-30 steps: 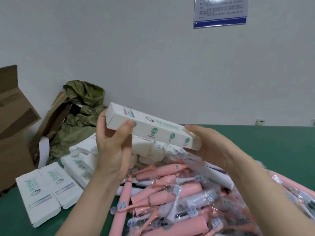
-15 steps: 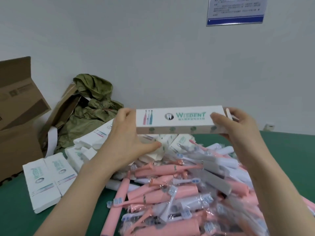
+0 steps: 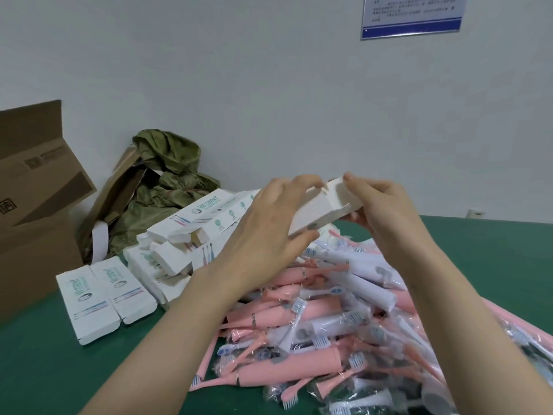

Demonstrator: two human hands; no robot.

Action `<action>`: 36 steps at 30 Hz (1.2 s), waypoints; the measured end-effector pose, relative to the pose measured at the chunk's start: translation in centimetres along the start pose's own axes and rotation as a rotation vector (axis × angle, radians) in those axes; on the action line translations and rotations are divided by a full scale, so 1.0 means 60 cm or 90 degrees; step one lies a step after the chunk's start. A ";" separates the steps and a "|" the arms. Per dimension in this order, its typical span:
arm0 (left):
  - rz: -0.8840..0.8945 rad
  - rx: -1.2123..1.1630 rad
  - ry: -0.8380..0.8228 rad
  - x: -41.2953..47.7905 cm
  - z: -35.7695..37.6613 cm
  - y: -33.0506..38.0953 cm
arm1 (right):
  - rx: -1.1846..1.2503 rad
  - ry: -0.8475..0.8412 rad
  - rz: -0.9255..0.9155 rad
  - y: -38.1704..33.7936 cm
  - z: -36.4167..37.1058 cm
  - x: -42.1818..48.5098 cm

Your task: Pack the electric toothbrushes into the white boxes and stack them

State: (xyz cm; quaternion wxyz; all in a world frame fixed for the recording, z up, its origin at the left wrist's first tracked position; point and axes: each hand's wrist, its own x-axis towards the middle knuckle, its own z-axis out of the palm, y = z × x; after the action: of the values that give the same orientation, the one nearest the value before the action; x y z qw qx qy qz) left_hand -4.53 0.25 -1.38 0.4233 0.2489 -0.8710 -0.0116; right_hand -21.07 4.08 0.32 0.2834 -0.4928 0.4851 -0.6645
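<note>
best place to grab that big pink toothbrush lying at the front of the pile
Grip the pink toothbrush round the middle of its thick handle, from above, fingers across its width. It lies nearly level at the near edge of the pile with nothing over it. The left hand and right hand both hold the white box.

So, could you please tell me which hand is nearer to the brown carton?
Left. The left hand grips the box to the right of the carton; the right hand pinches the box's other end, even farther right.
</note>
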 end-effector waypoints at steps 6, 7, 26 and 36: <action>-0.047 0.006 -0.029 -0.009 -0.007 -0.001 | -0.028 -0.099 -0.020 0.003 0.016 -0.010; -0.059 -0.006 0.004 -0.009 -0.008 0.001 | -0.029 -0.111 -0.023 0.004 0.021 -0.012; -0.157 0.071 0.023 -0.025 0.037 -0.032 | -0.498 -0.171 0.026 0.031 -0.068 0.009; -0.177 0.129 -0.010 -0.032 0.075 -0.046 | -0.707 -0.189 0.062 0.076 -0.124 0.002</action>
State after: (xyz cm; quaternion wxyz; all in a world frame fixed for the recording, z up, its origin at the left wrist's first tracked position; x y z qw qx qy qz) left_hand -5.69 -2.18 -6.30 0.3836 0.4086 -0.8280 0.0157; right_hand -28.48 4.99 -4.19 0.0777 -0.6325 0.7385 -0.2204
